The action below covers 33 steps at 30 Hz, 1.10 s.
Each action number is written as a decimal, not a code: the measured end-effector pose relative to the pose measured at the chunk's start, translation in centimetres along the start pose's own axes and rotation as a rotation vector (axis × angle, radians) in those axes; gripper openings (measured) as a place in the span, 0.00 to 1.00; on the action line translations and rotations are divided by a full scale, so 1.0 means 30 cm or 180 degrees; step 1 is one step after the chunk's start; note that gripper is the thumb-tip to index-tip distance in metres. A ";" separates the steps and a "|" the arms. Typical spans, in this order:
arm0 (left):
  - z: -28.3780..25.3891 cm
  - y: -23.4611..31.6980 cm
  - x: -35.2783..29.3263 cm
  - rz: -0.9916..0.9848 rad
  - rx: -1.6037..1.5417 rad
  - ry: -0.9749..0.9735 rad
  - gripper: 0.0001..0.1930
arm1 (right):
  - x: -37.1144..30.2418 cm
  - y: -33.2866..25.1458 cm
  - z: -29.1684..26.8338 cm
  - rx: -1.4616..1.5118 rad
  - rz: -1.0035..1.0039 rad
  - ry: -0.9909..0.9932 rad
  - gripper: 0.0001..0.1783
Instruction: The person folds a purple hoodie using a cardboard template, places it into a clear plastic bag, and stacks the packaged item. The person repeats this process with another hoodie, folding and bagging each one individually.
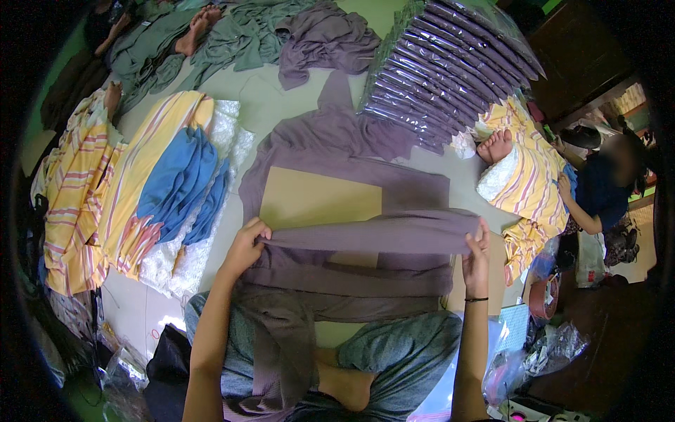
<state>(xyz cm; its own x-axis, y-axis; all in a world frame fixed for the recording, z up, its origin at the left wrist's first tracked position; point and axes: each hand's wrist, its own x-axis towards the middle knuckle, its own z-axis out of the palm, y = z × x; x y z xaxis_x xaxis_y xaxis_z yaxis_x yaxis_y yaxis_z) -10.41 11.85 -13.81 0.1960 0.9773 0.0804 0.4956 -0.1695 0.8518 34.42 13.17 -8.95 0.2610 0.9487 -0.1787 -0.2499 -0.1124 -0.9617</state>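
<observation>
A greyish-purple garment (302, 144) lies spread on the floor in front of me, with a flat tan cardboard sheet (320, 195) on top of it. Between my hands a long folded part of the same cloth is stretched taut from side to side, crossing the cardboard's near half. My left hand (246, 245) pinches its left end. At the other end my right hand (478, 259), with a dark band at the wrist, grips the cloth between thumb and fingers. More of the purple cloth hangs over my left thigh.
A tall stack of purple garments in clear plastic (439, 77) stands at the far right. Yellow striped cloth (151, 162) and blue cloth (181, 176) lie at the left. Green garments (242, 32) are spread at the back. A co-worker (608, 179) sits at the right.
</observation>
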 end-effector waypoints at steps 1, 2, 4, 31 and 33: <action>0.002 -0.003 0.003 0.0014 -0.0025 -0.0051 0.12 | -0.006 0.014 -0.025 -0.0079 -0.0130 -0.0213 0.28; 0.003 -0.006 0.003 0.0016 -0.0047 -0.0098 0.12 | -0.009 0.052 -0.038 -0.0677 0.0166 -0.0124 0.29; 0.002 -0.015 0.001 0.0152 0.0133 -0.0142 0.11 | -0.022 0.117 -0.067 -0.1316 0.1202 -0.0014 0.30; 0.281 0.082 0.149 0.0476 0.1474 0.0106 0.12 | 0.010 0.220 0.242 -0.3301 -0.1283 -0.0563 0.23; 0.346 0.066 0.189 0.0258 0.1723 0.0403 0.18 | 0.108 0.265 0.369 -0.3051 -0.1402 -0.0979 0.22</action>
<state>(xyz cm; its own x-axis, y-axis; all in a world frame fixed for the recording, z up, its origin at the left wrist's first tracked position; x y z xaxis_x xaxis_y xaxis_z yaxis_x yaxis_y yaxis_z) 0.46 15.74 -17.03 0.1648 0.9604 0.2245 0.8533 -0.2530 0.4559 22.96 18.63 -14.88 -0.1273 0.9802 0.1514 0.6710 0.1975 -0.7147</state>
